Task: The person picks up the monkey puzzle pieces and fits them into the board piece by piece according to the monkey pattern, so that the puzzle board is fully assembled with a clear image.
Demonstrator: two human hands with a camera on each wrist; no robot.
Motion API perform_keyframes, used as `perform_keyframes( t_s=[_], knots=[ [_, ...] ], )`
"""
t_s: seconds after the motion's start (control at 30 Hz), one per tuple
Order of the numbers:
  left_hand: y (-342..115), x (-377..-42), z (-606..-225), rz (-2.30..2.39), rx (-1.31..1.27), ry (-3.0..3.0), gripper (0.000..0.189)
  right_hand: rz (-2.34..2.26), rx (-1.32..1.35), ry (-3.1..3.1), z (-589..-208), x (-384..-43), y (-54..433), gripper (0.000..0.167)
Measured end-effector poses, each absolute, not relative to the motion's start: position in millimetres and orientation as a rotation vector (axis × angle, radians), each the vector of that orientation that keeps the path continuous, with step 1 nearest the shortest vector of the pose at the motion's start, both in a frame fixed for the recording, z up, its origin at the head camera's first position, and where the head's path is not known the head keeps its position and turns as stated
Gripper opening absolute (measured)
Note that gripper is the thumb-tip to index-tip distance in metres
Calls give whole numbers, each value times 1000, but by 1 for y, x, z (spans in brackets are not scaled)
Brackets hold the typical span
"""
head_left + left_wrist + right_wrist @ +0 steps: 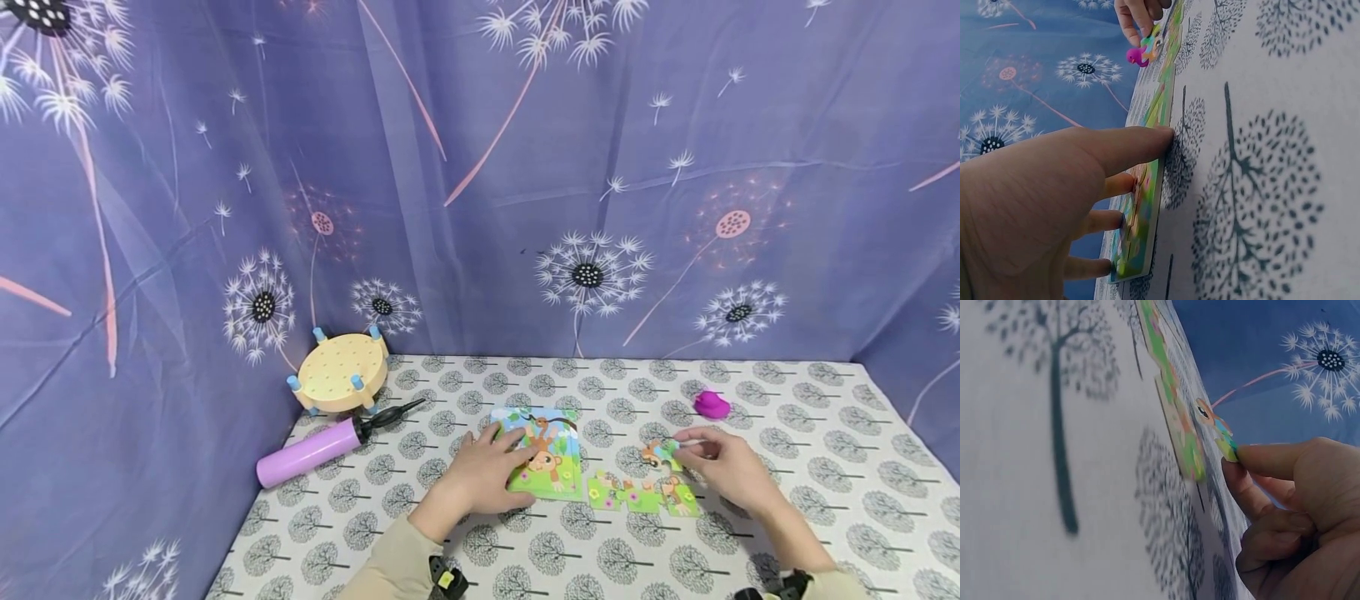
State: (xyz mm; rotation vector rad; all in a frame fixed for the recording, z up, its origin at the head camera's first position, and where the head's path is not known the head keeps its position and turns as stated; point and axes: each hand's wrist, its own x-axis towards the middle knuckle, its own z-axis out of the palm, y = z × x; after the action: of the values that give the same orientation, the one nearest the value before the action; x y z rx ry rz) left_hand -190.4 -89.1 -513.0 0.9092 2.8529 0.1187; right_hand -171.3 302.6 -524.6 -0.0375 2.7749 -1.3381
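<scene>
My left hand [483, 473] lies with spread fingers on a puzzle board [561, 482] that shows a hanging cartoon monkey. In the left wrist view its thumb touches the board's near edge and the other fingertips rest on the picture. Between thumb and forefinger, my right hand [726, 473] pinches a puzzle piece [1216, 428] with orange, blue and green on it. That piece is held just above a joined row of puzzle pieces [639, 500], right of the board. Whether it touches the row I cannot tell.
Behind the right hand sits a small purple toy [711, 405]. At the left are a purple hand pump [311, 452] with a black nozzle and a yellow pegged disc with blue-tipped legs [343, 372]. A purple dandelion curtain [480, 275] borders the tree-print tablecloth [555, 550].
</scene>
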Motion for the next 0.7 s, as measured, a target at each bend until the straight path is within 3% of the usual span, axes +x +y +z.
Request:
perform_keyframes(
  t_s=[0.7],
  knots=[
    [-91,-191,-514,107,919,2847,79,-1507,-150,2629,-516,-198,224,35]
  ],
)
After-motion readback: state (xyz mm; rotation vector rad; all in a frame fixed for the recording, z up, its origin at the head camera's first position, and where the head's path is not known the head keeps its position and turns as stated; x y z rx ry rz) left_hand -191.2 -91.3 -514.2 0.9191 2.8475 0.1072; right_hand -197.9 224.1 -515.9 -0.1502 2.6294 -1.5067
